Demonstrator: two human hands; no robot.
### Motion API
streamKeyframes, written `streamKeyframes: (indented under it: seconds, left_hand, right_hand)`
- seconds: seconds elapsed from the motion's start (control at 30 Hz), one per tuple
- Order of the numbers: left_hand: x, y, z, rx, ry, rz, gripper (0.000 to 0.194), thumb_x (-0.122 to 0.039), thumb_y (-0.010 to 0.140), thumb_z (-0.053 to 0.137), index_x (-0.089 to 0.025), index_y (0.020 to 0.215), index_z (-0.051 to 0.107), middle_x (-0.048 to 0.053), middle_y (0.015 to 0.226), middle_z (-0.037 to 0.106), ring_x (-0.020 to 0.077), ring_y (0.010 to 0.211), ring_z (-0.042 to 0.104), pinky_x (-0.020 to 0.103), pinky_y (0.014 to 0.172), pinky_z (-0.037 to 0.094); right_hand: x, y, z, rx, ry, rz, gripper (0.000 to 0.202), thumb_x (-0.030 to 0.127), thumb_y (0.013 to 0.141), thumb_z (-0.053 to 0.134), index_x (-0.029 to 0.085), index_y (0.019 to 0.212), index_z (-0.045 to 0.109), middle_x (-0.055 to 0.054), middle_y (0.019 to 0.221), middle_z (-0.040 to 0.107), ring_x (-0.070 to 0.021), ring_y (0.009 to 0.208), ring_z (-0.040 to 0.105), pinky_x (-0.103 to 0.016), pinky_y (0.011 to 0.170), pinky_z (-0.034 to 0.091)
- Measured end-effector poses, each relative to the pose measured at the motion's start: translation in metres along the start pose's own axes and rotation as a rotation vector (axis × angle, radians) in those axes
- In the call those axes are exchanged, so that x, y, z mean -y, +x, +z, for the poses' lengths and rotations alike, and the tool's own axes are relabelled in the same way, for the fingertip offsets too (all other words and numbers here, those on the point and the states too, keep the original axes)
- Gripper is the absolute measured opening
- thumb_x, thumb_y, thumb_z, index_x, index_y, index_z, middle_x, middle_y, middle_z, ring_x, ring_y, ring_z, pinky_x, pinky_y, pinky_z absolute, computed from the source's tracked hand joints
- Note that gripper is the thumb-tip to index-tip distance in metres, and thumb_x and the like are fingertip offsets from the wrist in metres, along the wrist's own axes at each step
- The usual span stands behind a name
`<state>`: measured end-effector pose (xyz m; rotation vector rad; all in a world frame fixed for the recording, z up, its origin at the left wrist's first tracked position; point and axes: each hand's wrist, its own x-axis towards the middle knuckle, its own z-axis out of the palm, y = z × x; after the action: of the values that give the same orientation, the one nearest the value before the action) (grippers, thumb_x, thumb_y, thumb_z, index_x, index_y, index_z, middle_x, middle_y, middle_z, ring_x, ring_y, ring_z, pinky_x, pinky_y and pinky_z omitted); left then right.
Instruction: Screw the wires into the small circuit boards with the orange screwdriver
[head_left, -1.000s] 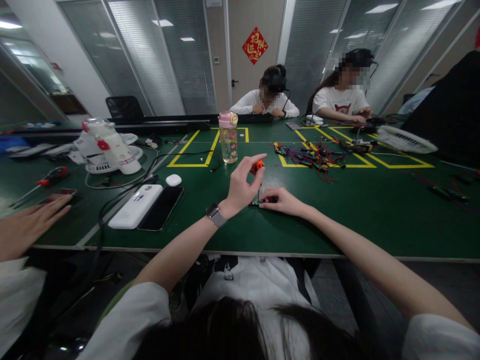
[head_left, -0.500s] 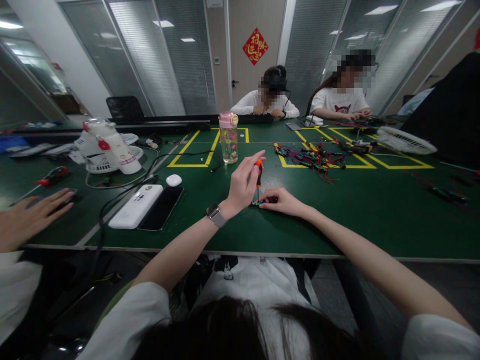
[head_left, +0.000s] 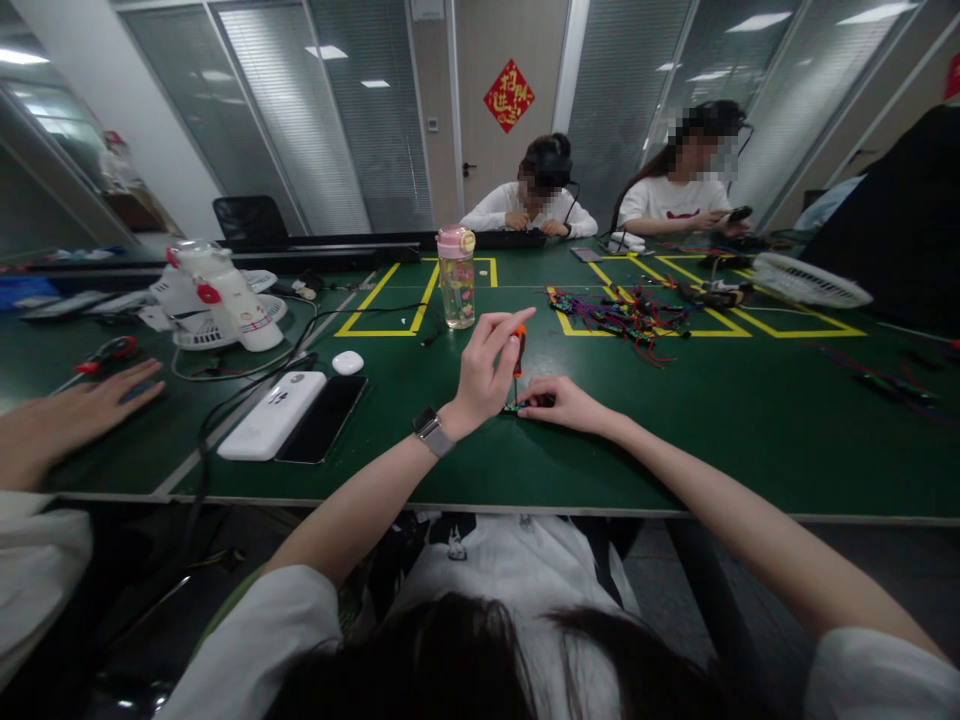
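Note:
My left hand [head_left: 484,365], with a watch on its wrist, is closed around the orange and black handle of a screwdriver [head_left: 519,352]. The screwdriver stands upright, its thin shaft pointing down at a small green circuit board [head_left: 513,408] on the table. My right hand [head_left: 562,403] pinches the board's right side against the tabletop. Its fingers cover much of the board, and a dark part shows beneath them. Whether the tip sits in a screw is too small to make out.
A pink-lidded bottle [head_left: 457,280] stands beyond my hands. Tangled wired boards [head_left: 626,312] lie to its right. A phone [head_left: 322,418], a white power bank [head_left: 274,415] and a white fan [head_left: 225,300] are at left. Another person's hand [head_left: 97,405] rests far left; two people sit opposite.
My left fingers have shifted slightly around the screwdriver, while my right hand stays on the board. The neighbour's hand at left has moved a little right. One person opposite has raised a dark object.

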<state>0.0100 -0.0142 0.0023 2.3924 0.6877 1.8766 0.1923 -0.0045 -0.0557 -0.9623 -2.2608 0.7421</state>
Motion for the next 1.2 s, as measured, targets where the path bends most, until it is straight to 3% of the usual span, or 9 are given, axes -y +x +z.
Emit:
streamKeyframes:
  seconds: [0.13, 0.27, 0.4, 0.5, 0.63, 0.73, 0.9, 1.07, 1.2]
  left_hand:
    - [0.0009, 0.0006, -0.0002, 0.02, -0.044, 0.002, 0.034, -0.021, 0.099, 0.033, -0.018, 0.128, 0.05, 0.009, 0.117, 0.06, 0.0154, 0.106, 0.058, 0.032, 0.094, 0.047]
    - [-0.0001, 0.0018, 0.0001, -0.004, -0.011, 0.007, 0.026, -0.023, 0.096, 0.043, -0.019, 0.118, 0.057, 0.006, 0.102, 0.063, 0.0137, 0.093, 0.06, 0.029, 0.084, 0.05]
    - [-0.0018, 0.0024, 0.0001, -0.059, 0.028, 0.035, 0.015, -0.025, 0.091, 0.056, -0.019, 0.102, 0.064, 0.001, 0.084, 0.057, 0.0118, 0.078, 0.055, 0.026, 0.074, 0.049]
    - [-0.0022, 0.002, 0.0, -0.041, 0.028, 0.028, 0.019, -0.026, 0.095, 0.049, -0.02, 0.105, 0.064, 0.002, 0.086, 0.055, 0.0126, 0.081, 0.055, 0.027, 0.075, 0.048]
    - [-0.0008, 0.0014, 0.0001, 0.017, 0.046, -0.017, 0.031, -0.024, 0.099, 0.034, -0.019, 0.121, 0.055, 0.008, 0.107, 0.057, 0.0157, 0.099, 0.056, 0.031, 0.087, 0.048]
    - [0.0016, 0.0014, 0.0009, 0.056, 0.017, -0.043, 0.033, -0.023, 0.1, 0.032, -0.019, 0.128, 0.049, 0.009, 0.115, 0.058, 0.0154, 0.102, 0.058, 0.032, 0.091, 0.048]
    - [0.0033, 0.0022, 0.0018, 0.007, 0.024, -0.055, 0.028, -0.025, 0.097, 0.043, -0.02, 0.124, 0.051, 0.006, 0.104, 0.06, 0.0144, 0.092, 0.058, 0.03, 0.082, 0.05]
    - [0.0017, 0.0025, 0.0013, -0.057, 0.084, -0.015, 0.019, -0.031, 0.091, 0.057, -0.019, 0.106, 0.059, 0.003, 0.091, 0.055, 0.0139, 0.084, 0.053, 0.028, 0.076, 0.048]
    - [0.0003, 0.0011, 0.0003, -0.027, 0.061, -0.041, 0.025, -0.034, 0.095, 0.048, -0.018, 0.109, 0.06, 0.004, 0.092, 0.051, 0.0142, 0.084, 0.052, 0.029, 0.078, 0.048]
  right_hand:
    - [0.0006, 0.0004, -0.0001, 0.006, -0.014, 0.0, 0.03, 0.04, 0.08, 0.067, 0.014, 0.093, 0.074, -0.002, 0.071, 0.055, -0.0125, 0.063, 0.051, -0.025, 0.06, 0.041]
    - [-0.0002, 0.0006, 0.0005, -0.003, -0.003, -0.004, 0.029, 0.038, 0.08, 0.067, 0.013, 0.093, 0.074, -0.002, 0.071, 0.055, -0.0128, 0.063, 0.051, -0.026, 0.06, 0.041]
    - [-0.0003, 0.0003, 0.0004, 0.001, -0.004, -0.006, 0.028, 0.039, 0.08, 0.067, 0.015, 0.093, 0.074, -0.001, 0.071, 0.055, -0.0127, 0.062, 0.051, -0.026, 0.061, 0.041]
    - [0.0002, 0.0, -0.0001, 0.006, -0.003, -0.004, 0.029, 0.039, 0.08, 0.067, 0.014, 0.093, 0.074, -0.001, 0.071, 0.055, -0.0129, 0.063, 0.051, -0.026, 0.061, 0.041]
    - [0.0008, 0.0002, -0.0006, 0.004, 0.005, 0.002, 0.029, 0.039, 0.08, 0.067, 0.014, 0.093, 0.074, -0.002, 0.072, 0.055, -0.0128, 0.063, 0.052, -0.026, 0.061, 0.042]
    - [0.001, 0.0003, -0.0006, 0.005, 0.01, 0.003, 0.029, 0.039, 0.08, 0.067, 0.014, 0.093, 0.074, -0.002, 0.072, 0.055, -0.0125, 0.063, 0.051, -0.026, 0.06, 0.041]
    - [-0.0001, 0.0003, -0.0003, 0.0, 0.003, -0.003, 0.028, 0.039, 0.08, 0.067, 0.015, 0.092, 0.074, -0.002, 0.072, 0.055, -0.0124, 0.063, 0.051, -0.025, 0.06, 0.041]
    - [0.0002, 0.0004, -0.0006, 0.004, -0.002, 0.008, 0.028, 0.038, 0.08, 0.068, 0.014, 0.093, 0.074, -0.002, 0.071, 0.055, -0.0123, 0.062, 0.051, -0.025, 0.059, 0.04]
    - [0.0019, 0.0004, -0.0013, 0.012, 0.001, 0.007, 0.029, 0.038, 0.08, 0.068, 0.013, 0.093, 0.074, -0.002, 0.071, 0.055, -0.0128, 0.063, 0.052, -0.026, 0.06, 0.041]
